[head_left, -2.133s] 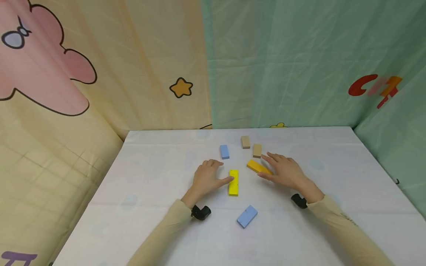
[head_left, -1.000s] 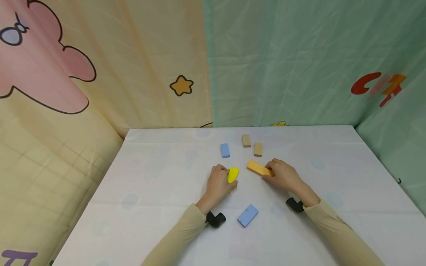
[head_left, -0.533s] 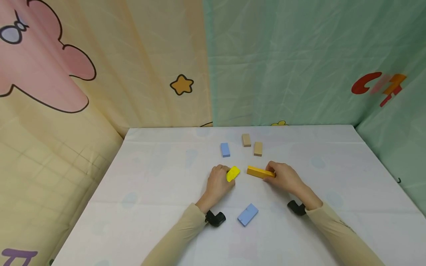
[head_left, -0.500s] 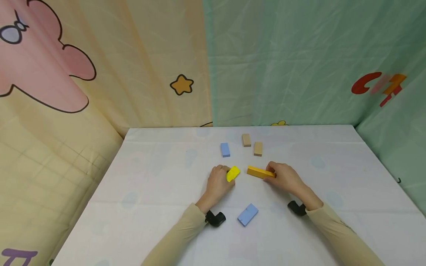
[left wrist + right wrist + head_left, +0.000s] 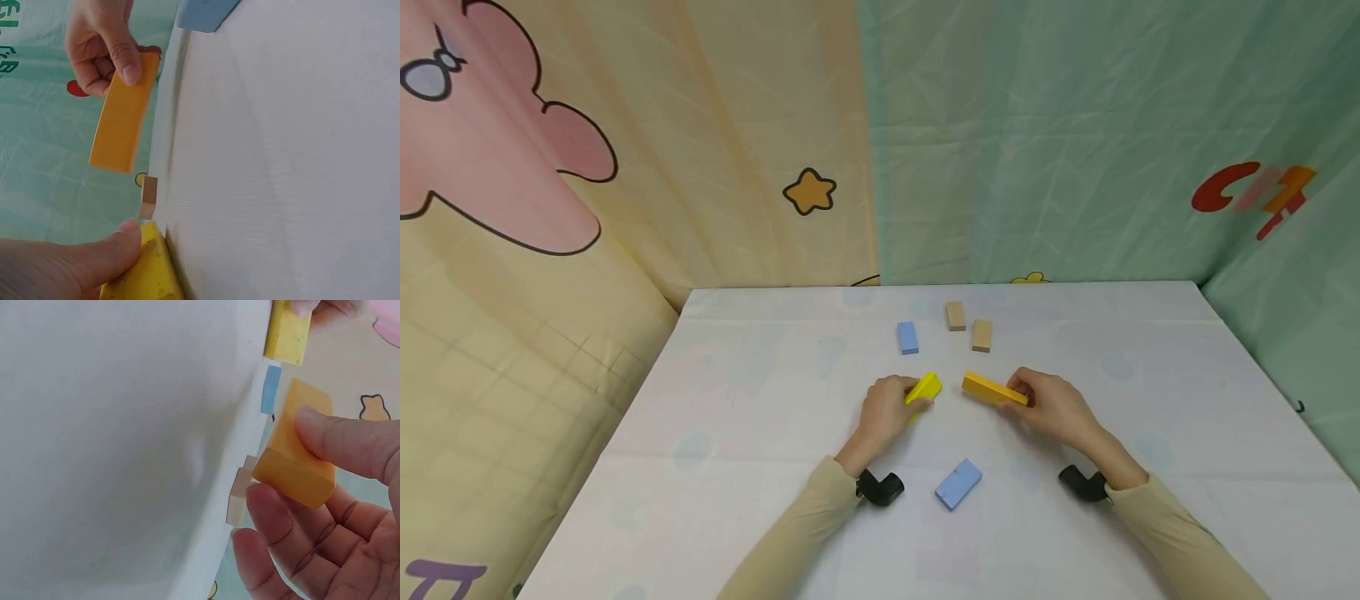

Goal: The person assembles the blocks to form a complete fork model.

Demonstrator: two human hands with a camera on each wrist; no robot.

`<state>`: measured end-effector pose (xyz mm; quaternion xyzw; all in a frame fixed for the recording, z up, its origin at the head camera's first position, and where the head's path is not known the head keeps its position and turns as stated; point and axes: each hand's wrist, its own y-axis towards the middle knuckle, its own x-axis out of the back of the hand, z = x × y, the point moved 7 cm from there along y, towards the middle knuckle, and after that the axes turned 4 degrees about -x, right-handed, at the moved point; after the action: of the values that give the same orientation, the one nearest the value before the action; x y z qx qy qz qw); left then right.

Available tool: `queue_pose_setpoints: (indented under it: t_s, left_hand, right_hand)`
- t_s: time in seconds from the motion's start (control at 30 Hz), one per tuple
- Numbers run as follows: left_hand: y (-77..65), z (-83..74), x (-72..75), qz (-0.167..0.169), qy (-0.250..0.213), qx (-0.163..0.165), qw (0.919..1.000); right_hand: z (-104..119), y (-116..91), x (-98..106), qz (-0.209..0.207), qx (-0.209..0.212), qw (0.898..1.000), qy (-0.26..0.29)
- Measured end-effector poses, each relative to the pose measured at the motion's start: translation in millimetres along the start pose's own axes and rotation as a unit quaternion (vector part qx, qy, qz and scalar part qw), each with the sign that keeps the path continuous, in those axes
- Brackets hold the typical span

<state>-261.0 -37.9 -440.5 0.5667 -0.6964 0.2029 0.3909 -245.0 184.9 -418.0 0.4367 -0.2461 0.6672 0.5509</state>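
**Two blocks lifted, four on the table**

A person sits at a white table [image 5: 760, 433]. The left hand [image 5: 886, 410] has its fingers and thumb curled around a yellow block [image 5: 924, 387], raised just off the table. The right hand [image 5: 1051, 407] pinches an orange block [image 5: 992, 389] by one end, also lifted, with its free end pointing toward the yellow one; the two are near but apart. Judging by this, both pickups are done and nothing is joined or stacked yet. Two tan blocks [image 5: 967, 326] and two blue blocks [image 5: 958, 484] lie untouched.

Bright, even, diffuse light, faint soft shadows, no glare, wrist views slightly soft close up
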Motion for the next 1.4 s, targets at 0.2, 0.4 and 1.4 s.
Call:
queue_pose_setpoints:
  t_s: [0.2,0.4,1.4]
  left_hand:
    - [1.5,5.2,4.0,0.010,-0.063,0.033,0.9974]
    - [4.5,8.5,-1.9,0.037,-0.187,0.101,0.9764]
    - [15.0,3.7,-39.2,0.071,-0.278,0.118,0.9508]
  right_hand:
    - [0.9,-6.4,6.2,-0.021,-0.001,1.000,0.016]
    - [-1.1,-10.0,8.7,-0.027,-0.009,0.999,0.030]
    - [-2.1,-9.8,12.8,-0.043,-0.011,0.998,0.054]
